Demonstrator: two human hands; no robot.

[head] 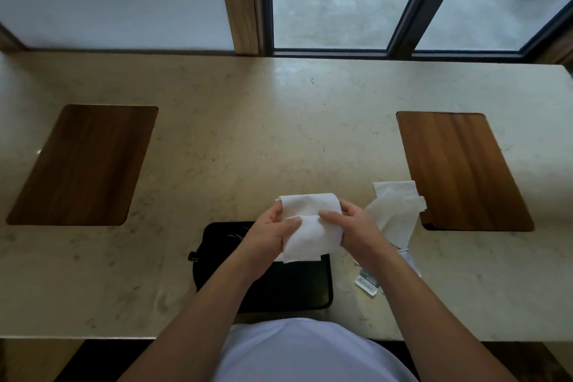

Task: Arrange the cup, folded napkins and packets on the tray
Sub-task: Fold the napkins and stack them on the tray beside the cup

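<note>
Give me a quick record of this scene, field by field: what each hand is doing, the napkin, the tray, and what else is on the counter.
left hand: left hand grips the white napkin's left edge
right hand: right hand grips its right edge
napkin: white napkin, partly folded, held above the tray
tray: black tray at the counter's near edge, mostly hidden by the arms
other napkins: loose napkins right of the hands
packets: packets by the right forearm
cup: cannot tell
surface: marble counter with two wooden insets
</note>
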